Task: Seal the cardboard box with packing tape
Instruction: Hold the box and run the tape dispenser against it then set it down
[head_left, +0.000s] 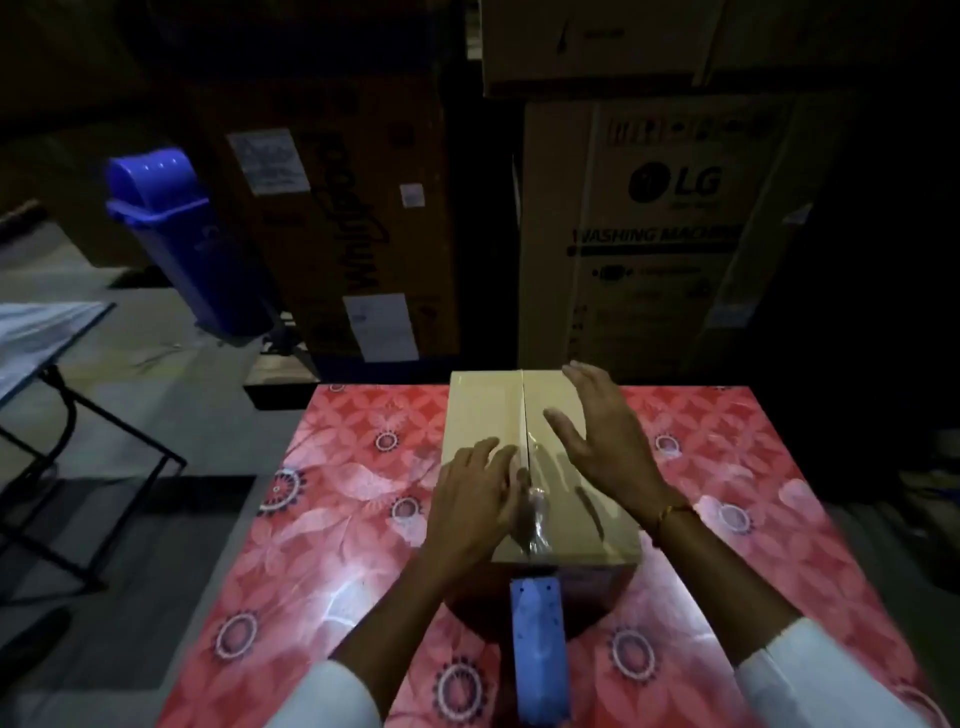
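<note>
Box: one cardboard box (540, 457) on the floral table (332, 525), clear tape (532, 499) along its centre seam.
Hands: two; left hand (475, 499) flat on box top, right hand (602, 431) spread just above, neither gripping.
Dispenser: one blue tool (537, 649), just nearer than the box.

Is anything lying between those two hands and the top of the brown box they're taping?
Nothing visible. The left hand rests on the brown cardboard box beside its clear-taped centre seam; the open right hand is over the right flap. The blue tape dispenser lies nearer the person.
</note>
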